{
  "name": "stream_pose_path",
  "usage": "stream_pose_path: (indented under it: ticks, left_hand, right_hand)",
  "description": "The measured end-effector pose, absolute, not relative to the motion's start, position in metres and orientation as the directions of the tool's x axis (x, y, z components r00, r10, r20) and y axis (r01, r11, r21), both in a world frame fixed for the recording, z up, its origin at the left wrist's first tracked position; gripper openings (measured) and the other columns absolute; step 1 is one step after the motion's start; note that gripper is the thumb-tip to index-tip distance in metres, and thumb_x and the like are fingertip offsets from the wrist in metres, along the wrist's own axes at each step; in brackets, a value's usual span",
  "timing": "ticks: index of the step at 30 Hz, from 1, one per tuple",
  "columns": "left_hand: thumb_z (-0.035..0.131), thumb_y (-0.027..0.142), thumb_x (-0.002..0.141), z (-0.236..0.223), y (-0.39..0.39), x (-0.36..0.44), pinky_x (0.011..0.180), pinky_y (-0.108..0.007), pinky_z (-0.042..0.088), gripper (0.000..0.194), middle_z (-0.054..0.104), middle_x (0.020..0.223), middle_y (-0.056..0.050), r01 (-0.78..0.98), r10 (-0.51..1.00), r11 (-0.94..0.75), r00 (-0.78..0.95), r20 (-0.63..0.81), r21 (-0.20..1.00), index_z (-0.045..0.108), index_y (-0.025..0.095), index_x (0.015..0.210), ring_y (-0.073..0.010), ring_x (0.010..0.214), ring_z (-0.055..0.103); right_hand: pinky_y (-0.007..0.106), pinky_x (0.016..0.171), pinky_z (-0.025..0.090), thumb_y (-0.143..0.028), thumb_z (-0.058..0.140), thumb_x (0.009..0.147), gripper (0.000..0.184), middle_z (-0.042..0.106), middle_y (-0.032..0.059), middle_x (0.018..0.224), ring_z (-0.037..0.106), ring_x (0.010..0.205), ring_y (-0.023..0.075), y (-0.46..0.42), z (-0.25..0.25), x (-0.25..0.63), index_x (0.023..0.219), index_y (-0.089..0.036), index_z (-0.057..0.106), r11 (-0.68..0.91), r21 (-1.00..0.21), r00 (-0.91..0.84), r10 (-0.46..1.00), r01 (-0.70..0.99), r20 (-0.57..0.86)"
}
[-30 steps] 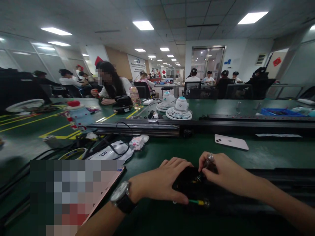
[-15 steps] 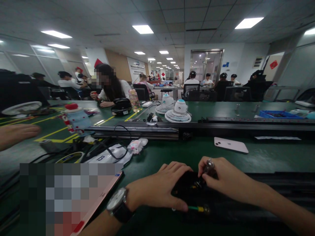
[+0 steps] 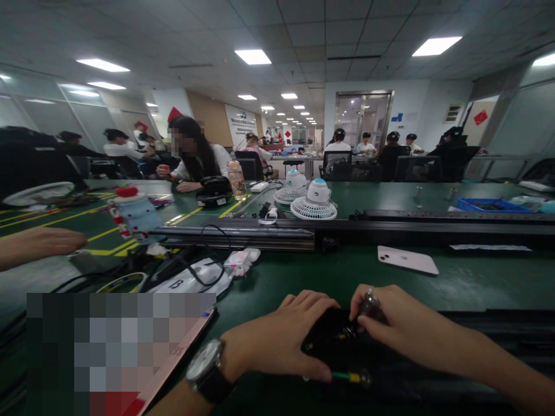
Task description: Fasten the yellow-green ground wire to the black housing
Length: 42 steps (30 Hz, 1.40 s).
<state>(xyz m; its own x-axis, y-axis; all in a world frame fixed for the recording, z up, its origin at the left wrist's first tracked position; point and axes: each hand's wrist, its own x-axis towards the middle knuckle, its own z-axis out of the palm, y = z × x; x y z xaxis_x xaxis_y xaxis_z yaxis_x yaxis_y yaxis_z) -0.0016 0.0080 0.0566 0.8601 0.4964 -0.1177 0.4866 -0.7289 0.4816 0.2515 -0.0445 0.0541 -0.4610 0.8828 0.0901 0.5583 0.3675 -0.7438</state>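
My left hand (image 3: 281, 338), with a watch (image 3: 206, 367) on its wrist, spans the near end of a long black housing (image 3: 416, 372), fingers on the far side and thumb on the near side. My right hand (image 3: 385, 315) pinches a short tool with a shiny, rounded, see-through handle (image 3: 369, 303). It is held upright, its lower end at a small metal fastener (image 3: 349, 331) inside the housing. A green wire with a yellow sleeve (image 3: 352, 377) lies below, ending near a round metal terminal. The tool's exact kind is partly hidden by my fingers.
Beyond my hands lie a pink phone (image 3: 407, 260) and a long black rail (image 3: 433, 231). Two white fans (image 3: 314, 202) stand behind it. To the left are cables, a white bag (image 3: 191, 280) and a blue cup (image 3: 136, 216). Another person's hand (image 3: 47, 245) reaches in at the left.
Both my hands keep their hold in nearly the same place. The other person's hand at the left has come a little further right and lower. The view has tilted up slightly.
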Motion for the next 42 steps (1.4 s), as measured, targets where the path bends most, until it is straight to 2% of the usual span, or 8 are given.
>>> stream_pose_path:
  ticks: [9, 21, 35, 42]
  left_hand:
    - [0.071, 0.068, 0.074, 0.054, 0.009, -0.002, 0.111, -0.054, 0.037, 0.085, 0.048, 0.144, -0.007, 0.481, 0.491, -0.734, 0.864, -0.115, 0.479, 0.041, 0.031, 0.144, -0.0346, 0.132, 0.043]
    - [0.071, 0.068, 0.075, 0.054, 0.009, -0.002, 0.111, -0.052, 0.037, 0.083, 0.048, 0.143, -0.006, 0.479, 0.495, -0.727, 0.862, -0.109, 0.491, 0.042, 0.032, 0.143, -0.0339, 0.133, 0.043]
    - [0.070, 0.069, 0.074, 0.052, 0.010, -0.002, 0.111, -0.053, 0.038, 0.084, 0.048, 0.143, -0.007, 0.475, 0.490, -0.737, 0.866, -0.104, 0.480, 0.042, 0.031, 0.144, -0.0345, 0.132, 0.044]
    - [0.071, 0.067, 0.074, 0.051, 0.011, -0.002, 0.111, -0.056, 0.037, 0.084, 0.047, 0.144, -0.008, 0.467, 0.479, -0.744, 0.871, -0.106, 0.478, 0.042, 0.030, 0.144, -0.0354, 0.133, 0.042]
  right_hand:
    - [0.023, 0.065, 0.049, -0.007, 0.055, 0.090, 0.023, 0.072, -0.0017, 0.087, 0.066, 0.074, 0.0142, -0.046, 0.058, 0.258, 0.100, -0.022, 0.070, 0.391, -0.731, -0.477, 0.873, 0.559, 0.102]
    - [0.027, 0.072, 0.052, -0.011, 0.056, 0.091, 0.020, 0.074, 0.0005, 0.091, 0.069, 0.081, 0.0174, -0.041, 0.059, 0.260, 0.100, -0.021, 0.072, 0.345, -0.772, -0.471, 0.880, 0.533, 0.068]
    - [0.025, 0.072, 0.052, -0.012, 0.057, 0.092, 0.022, 0.075, 0.0016, 0.095, 0.069, 0.088, 0.0187, -0.045, 0.063, 0.261, 0.101, -0.023, 0.074, 0.456, -0.645, -0.506, 0.854, 0.612, 0.123]
    - [0.026, 0.073, 0.053, -0.006, 0.058, 0.087, 0.027, 0.075, 0.0006, 0.094, 0.069, 0.087, 0.0179, -0.047, 0.064, 0.258, 0.099, -0.023, 0.075, 0.465, -0.640, -0.515, 0.848, 0.612, 0.124]
